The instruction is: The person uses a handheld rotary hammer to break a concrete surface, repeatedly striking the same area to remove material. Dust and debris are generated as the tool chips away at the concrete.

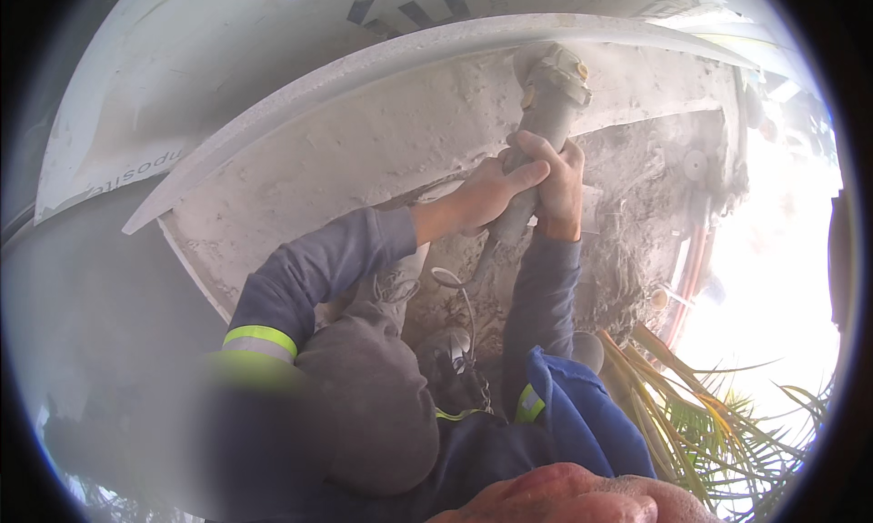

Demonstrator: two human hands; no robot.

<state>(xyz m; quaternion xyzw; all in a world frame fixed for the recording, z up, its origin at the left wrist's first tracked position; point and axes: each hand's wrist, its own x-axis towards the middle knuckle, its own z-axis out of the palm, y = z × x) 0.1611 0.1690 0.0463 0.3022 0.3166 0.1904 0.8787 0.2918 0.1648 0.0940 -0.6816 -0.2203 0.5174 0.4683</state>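
Both my hands grip the body of a dust-coated angle grinder [542, 117]. My left hand [481, 192] wraps its barrel from the left side, thumb across the top. My right hand [563, 182] holds the same stretch from the right, fingers over the casing. The grinder's gear head [563, 73] points away from me, against a dusty cement-like slab [382, 137] just below its raised lip [382, 62]. Its disc is mostly hidden by the head and by dust. From the rear end a power cord [485, 260] runs down towards me.
Beyond the lip stands a large white printed sheet [225, 79]. Rough, broken ground [627, 250] and reddish pipes [690, 284] lie to the right, with palm fronds [682, 400] nearer. My bent knee [375, 393] and shoe [395, 284] are below my left arm. Dust hazes the left side.
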